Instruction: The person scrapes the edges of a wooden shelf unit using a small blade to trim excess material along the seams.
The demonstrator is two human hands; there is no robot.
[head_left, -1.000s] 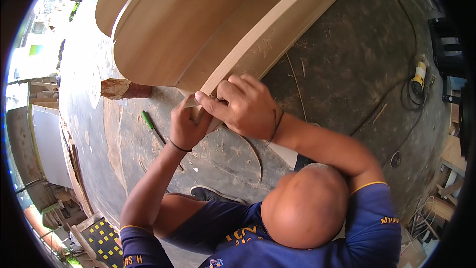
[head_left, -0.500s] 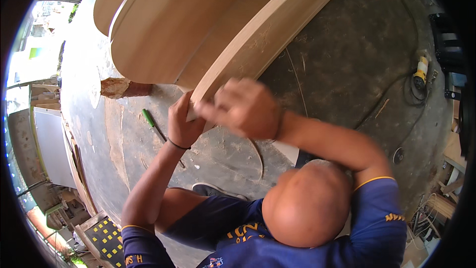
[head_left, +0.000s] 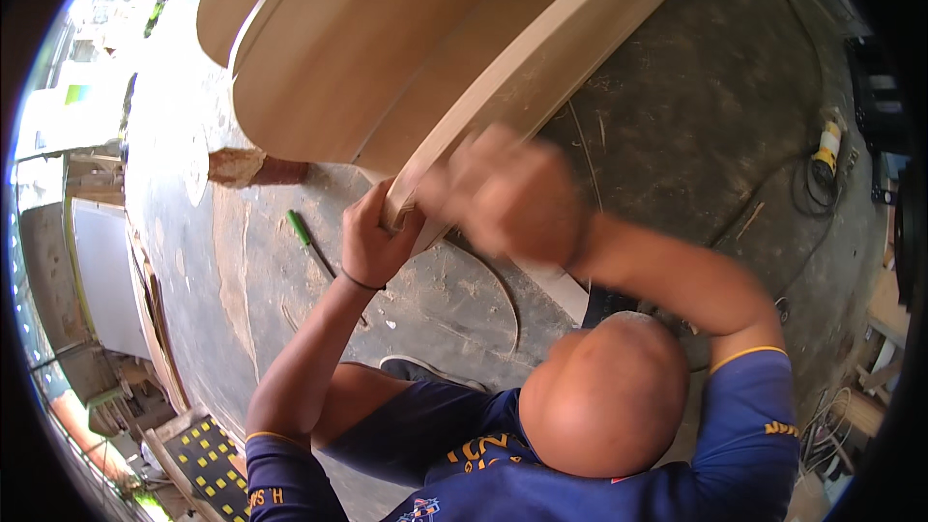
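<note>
A long, pale wooden panel [head_left: 522,68] with a curved edge slants from the upper right down to my hands. My left hand [head_left: 377,237] is wrapped round its near end, thumb up against the edge. Motion smears my right hand [head_left: 522,198], which is at the panel's edge just right of my left hand. Its fingers are bent, but whether anything lies in them cannot be made out. Beyond the panel stand broad, round-cornered wooden boards [head_left: 338,77]. A thin tool with a green handle [head_left: 299,227] lies on the floor left of my left hand.
A brown block [head_left: 275,171] sits under the boards. At the right, a yellow and black power tool [head_left: 826,155] lies with its cable on the dark floor [head_left: 706,97]. A pale flat piece [head_left: 563,292] lies below my right wrist. Wood scraps crowd the right rim.
My right hand has shifted slightly up and right along the panel's edge. My left hand keeps its hold on the end. The whole view has shifted a little.
</note>
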